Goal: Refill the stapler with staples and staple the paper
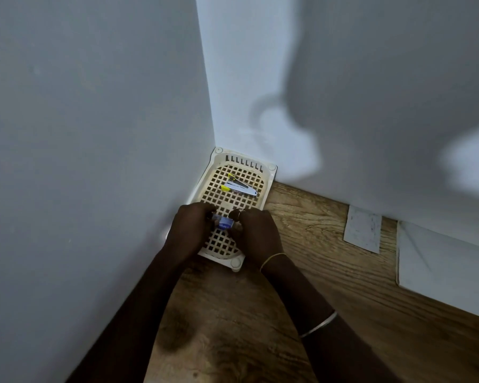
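A cream lattice tray (263,189) sits in the wall corner on the wooden table. Inside it, toward the back, lies a yellow and silver stapler (239,187), swung open. Over the tray's front half my left hand (191,230) and my right hand (256,233) meet, both holding a small blue and white staple box (225,223) between their fingertips. Most of the box is hidden by my fingers. A small grey-white piece of paper (362,229) lies flat on the table to the right, by the wall.
White walls close in on the left and behind the tray. A larger white sheet (440,261) lies at the far right against the wall. Bare wooden table surface (302,286) stretches between the tray and the papers and toward me.
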`<state>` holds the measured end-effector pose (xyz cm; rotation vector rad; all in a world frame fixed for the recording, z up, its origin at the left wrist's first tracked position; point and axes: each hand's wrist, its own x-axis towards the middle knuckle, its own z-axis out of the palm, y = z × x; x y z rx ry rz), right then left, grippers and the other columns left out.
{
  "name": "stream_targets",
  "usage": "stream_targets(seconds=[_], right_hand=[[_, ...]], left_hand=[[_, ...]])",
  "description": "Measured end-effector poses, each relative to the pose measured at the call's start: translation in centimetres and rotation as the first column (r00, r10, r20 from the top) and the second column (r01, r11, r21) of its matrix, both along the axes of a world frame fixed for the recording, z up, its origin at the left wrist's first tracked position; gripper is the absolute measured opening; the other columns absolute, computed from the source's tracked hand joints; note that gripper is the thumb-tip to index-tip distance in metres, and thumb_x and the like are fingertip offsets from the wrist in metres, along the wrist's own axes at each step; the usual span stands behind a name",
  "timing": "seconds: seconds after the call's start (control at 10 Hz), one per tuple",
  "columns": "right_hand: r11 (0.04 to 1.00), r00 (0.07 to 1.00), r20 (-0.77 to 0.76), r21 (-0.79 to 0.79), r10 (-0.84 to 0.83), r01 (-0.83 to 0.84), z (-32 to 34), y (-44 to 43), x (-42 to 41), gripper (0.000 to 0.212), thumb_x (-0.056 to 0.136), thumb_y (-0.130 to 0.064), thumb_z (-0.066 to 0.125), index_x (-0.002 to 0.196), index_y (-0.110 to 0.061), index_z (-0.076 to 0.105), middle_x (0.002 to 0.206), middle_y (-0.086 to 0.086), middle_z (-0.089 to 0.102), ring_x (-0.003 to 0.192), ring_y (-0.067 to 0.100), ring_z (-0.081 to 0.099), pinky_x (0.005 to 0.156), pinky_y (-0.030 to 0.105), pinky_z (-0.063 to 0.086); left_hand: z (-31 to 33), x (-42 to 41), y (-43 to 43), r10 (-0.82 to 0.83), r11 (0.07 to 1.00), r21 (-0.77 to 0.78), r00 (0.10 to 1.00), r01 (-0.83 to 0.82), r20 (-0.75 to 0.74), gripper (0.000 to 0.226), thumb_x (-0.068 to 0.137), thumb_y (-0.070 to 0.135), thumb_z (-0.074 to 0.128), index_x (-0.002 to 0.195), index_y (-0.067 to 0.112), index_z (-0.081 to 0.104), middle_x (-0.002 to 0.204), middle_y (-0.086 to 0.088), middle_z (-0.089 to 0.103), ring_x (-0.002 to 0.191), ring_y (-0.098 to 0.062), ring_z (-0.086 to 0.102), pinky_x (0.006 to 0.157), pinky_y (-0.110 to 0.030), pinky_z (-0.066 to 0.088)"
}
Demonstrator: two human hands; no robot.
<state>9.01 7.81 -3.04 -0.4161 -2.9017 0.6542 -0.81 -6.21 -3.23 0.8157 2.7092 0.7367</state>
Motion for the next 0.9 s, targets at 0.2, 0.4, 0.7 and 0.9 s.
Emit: stream_targets(seconds=[0.2, 0.4, 0.7, 0.9], right_hand=[[0.999, 0.998, -0.026, 0.005, -0.053, 0.054, -0.3, 0.3, -0.9, 0.024, 0.087, -0.027, 0.070, 0.107, -0.015, 0.073, 0.098, 0.009, 0.075, 0.093, 0.027, 0.068, 0.086, 0.037, 0.047], [0.998, 0.999, -0.024, 0.051, -0.032, 0.034, -0.5, 0.3, -0.8, 0.029, 0.090, -0.030, 0.065, 0.114, -0.016, 0.070, 0.104, 0.007, 0.074, 0.100, 0.027, 0.066, 0.086, 0.037, 0.045], [0.999, 0.990, -0.138, 0.039, -0.028, 0.034, 1.0, 0.9, 2.0, 0.035, 0.089, -0.036, 0.067, 0.112, -0.010, 0.070, 0.104, 0.011, 0.073, 0.094, 0.030, 0.065, 0.082, 0.041, 0.049], [0.994, 0.978, -0.189, 0.040, -0.093, 0.103, 1.9, 2.4, 6.8, 0.029, 0.087, -0.033, 0.072, 0.106, -0.011, 0.072, 0.094, 0.010, 0.074, 0.086, 0.029, 0.067, 0.076, 0.040, 0.053]], left_hand=[[0.2, -0.2, 1.3, 0.020, 0.999, 0.033, 0.999, -0.019, -0.048, 0.023, 0.093, 0.012, 0.066, 0.115, 0.012, 0.076, 0.108, -0.012, 0.077, 0.096, -0.028, 0.073, 0.090, -0.035, 0.054], [0.2, 0.1, 1.3, 0.029, 0.999, 0.044, 0.999, -0.027, -0.045, 0.028, 0.094, 0.010, 0.065, 0.121, 0.011, 0.073, 0.115, -0.013, 0.075, 0.103, -0.030, 0.072, 0.096, -0.038, 0.053], [1.1, 2.1, 1.1, 0.052, 0.994, 0.101, 0.997, -0.046, -0.057, 0.027, 0.091, 0.010, 0.068, 0.118, 0.012, 0.072, 0.113, -0.011, 0.075, 0.096, -0.027, 0.073, 0.082, -0.028, 0.049], [2.6, 4.4, 1.6, 0.031, 0.994, 0.106, 0.991, -0.017, -0.132, 0.035, 0.089, 0.006, 0.065, 0.124, 0.011, 0.068, 0.121, -0.009, 0.071, 0.104, -0.026, 0.070, 0.090, -0.044, 0.059]])
